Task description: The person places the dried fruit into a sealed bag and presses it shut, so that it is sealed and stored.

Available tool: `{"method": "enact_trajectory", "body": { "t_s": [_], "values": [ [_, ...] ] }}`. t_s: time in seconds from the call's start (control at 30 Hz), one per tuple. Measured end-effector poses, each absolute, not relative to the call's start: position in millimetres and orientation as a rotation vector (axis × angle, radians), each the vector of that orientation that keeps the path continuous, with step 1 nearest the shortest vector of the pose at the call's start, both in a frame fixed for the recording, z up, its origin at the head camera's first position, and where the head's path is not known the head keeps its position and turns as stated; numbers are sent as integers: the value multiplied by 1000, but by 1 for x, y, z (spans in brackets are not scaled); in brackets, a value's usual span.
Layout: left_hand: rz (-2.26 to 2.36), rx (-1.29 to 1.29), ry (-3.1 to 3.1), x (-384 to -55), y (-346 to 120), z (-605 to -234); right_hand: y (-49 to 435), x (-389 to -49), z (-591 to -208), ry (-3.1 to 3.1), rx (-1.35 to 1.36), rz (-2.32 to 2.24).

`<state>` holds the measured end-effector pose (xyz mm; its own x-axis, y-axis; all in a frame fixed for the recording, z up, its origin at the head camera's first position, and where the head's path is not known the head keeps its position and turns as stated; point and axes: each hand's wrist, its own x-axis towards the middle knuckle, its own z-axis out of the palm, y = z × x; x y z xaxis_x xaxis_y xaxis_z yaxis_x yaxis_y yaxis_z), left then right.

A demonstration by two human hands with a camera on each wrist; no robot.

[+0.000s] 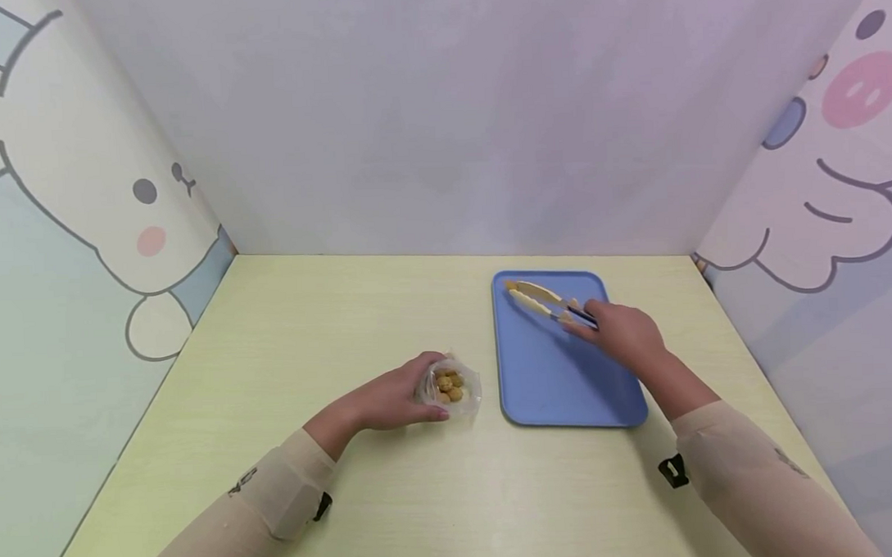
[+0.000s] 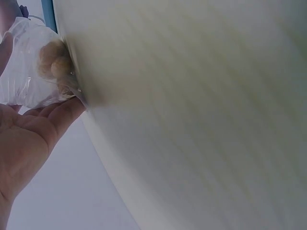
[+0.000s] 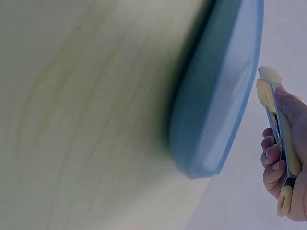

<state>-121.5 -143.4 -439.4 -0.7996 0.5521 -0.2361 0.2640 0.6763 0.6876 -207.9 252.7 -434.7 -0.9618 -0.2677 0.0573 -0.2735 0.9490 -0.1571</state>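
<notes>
My left hand (image 1: 400,396) curves round the side of a clear plastic bag (image 1: 471,402), thumb on the near side and fingers on the far side. Several round brown balls (image 1: 450,384) lie inside the open-topped bag, which rests on the table. Gripped in my right hand (image 1: 628,335) is a pair of tongs (image 1: 537,292) with cream-coloured tips and handles. The tongs reach over the blue tray (image 1: 545,381) toward its far left corner. At their tips shows one brown ball (image 1: 510,285). In the right wrist view the fingers (image 3: 272,154) wrap the handles.
The pale wooden table (image 1: 307,316) stretches around the bag and tray. Behind it stands a plain light wall (image 1: 441,147). Cartoon-printed panels (image 1: 89,201) close off the left and right sides. The tray has a raised rim and sits to the right of the bag.
</notes>
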Motion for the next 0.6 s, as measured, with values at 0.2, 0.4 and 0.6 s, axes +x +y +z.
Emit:
{"method": "enact_trajectory", "body": {
  "t_s": [0.2, 0.4, 0.6],
  "values": [
    [906, 641, 2469, -121, -143, -440, 258, -200, -436, -3040, 421, 251],
    [904, 636, 2473, -121, -144, -441, 261, -192, -438, -3015, 449, 254],
    [895, 632, 2475, -121, -143, -440, 264, -183, -441, -2962, 490, 213]
  ]
}}
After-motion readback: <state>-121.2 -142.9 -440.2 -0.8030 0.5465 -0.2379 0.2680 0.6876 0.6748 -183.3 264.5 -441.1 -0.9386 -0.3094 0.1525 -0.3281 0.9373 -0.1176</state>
